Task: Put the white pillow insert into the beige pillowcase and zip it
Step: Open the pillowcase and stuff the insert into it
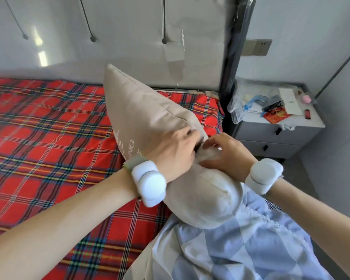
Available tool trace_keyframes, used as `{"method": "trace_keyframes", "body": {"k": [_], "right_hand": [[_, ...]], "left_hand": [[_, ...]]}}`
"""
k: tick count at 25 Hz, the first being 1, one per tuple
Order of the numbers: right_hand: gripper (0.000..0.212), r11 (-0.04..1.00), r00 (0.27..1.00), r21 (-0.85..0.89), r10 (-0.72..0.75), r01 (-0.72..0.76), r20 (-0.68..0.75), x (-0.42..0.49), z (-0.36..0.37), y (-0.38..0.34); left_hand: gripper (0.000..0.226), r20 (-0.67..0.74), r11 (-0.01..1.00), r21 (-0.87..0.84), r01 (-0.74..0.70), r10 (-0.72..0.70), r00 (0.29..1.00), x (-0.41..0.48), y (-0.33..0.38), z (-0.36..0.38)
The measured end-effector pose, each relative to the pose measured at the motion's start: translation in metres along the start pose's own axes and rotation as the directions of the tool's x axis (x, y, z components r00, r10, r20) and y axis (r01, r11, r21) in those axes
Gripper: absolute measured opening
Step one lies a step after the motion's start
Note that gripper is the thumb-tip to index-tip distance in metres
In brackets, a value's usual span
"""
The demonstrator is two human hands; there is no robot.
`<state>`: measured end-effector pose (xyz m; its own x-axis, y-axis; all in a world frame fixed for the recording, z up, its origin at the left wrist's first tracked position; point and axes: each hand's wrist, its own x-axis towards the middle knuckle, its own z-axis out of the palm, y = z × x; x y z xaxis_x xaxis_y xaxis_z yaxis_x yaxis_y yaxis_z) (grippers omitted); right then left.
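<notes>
- The pillowcase (146,110) is held upright, tip at 12 o'clock, exposing the seam
- Cloth at the gap's 9 o'clock is gripped by the left hand (176,152) for tautness
- The seam at 3 o'clock is pinched by the right hand (228,156); the insert (209,153) shows between

The plump, white-lettered beige pillowcase (150,110) stands tilted at the right side of the plaid bed (49,128), one corner pointing up and far, with the white pillow insert (209,154) showing at its gap.
</notes>
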<state>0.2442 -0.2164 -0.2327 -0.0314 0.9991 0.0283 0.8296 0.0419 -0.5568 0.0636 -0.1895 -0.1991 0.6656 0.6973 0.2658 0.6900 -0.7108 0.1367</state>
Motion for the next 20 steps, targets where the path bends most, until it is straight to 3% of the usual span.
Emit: {"method": "trace_keyframes", "body": {"k": [3, 7, 9, 10, 12, 16, 18, 20], "right_hand": [[0.064, 1.0, 0.999, 0.019, -0.015, 0.015, -0.029, -0.007, 0.016, 0.007], [0.047, 1.0, 0.999, 0.02, -0.021, 0.021, -0.024, -0.018, 0.018, 0.013], [0.04, 0.997, 0.998, 0.044, -0.059, 0.059, -0.011, -0.021, 0.023, 0.01], [0.037, 0.994, 0.996, 0.059, -0.087, 0.087, -0.01, -0.021, 0.025, 0.007], [0.035, 0.991, 0.995, 0.08, -0.104, 0.104, -0.002, -0.021, 0.027, 0.004], [0.037, 0.996, 0.997, 0.077, -0.052, 0.048, 0.057, -0.027, 0.025, 0.002], [0.039, 0.993, 0.993, 0.086, -0.089, 0.082, 0.076, -0.03, 0.028, 0.003], [0.041, 0.988, 0.985, 0.068, -0.146, 0.14, 0.09, -0.029, 0.033, 0.002]], "left_hand": [[0.019, 0.153, 0.95, 0.27, -0.156, 0.118, 0.981, 0.027, -0.002, 0.019], [0.014, 0.29, 0.797, 0.492, -0.352, 0.232, 0.929, 0.042, -0.007, 0.028], [0.022, 0.34, 0.753, 0.541, -0.374, 0.211, 0.917, 0.048, -0.006, 0.028], [0.026, 0.406, 0.75, 0.554, -0.361, 0.135, 0.904, 0.049, -0.003, 0.028], [0.026, 0.524, 0.808, 0.507, -0.299, -0.014, 0.851, 0.05, 0.005, 0.031], [0.016, 0.513, 0.929, 0.348, -0.129, -0.074, 0.855, 0.05, 0.001, 0.017], [0.008, 0.582, 0.992, 0.126, 0.027, -0.096, 0.807, 0.056, -0.017, 0.013], [0.016, 0.674, 0.936, -0.196, 0.294, -0.089, 0.733, 0.056, -0.033, 0.014]]}}
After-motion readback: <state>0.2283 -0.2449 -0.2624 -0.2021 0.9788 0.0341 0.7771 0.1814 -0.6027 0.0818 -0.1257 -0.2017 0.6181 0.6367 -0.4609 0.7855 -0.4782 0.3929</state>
